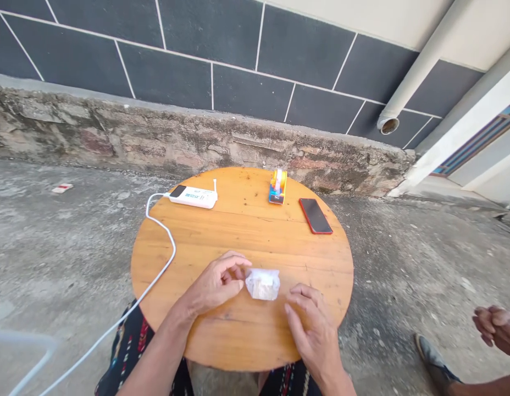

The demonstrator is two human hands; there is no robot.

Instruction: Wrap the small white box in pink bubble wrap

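A small packet in thin, translucent white plastic [263, 285] lies near the front middle of the round wooden table. What is wrapped inside looks pale and boxy, but I cannot make out its kind. My left hand [222, 278] is just left of the packet, fingers curved and apart, its fingertips close to the plastic; whether they touch it I cannot tell. To the right, with a small gap to the packet, my right hand [310, 316] rests near the tabletop, thumb and fingers apart. Neither hand holds anything.
The round table [222, 236] also bears a white device [194, 196] with a white cable [172, 242], a tape dispenser [277, 187] and a red-edged phone [316, 215]. A stone-based wall [189, 137] stands behind. At the right edge another person's hands [498, 327] and shoe [435, 360] show.
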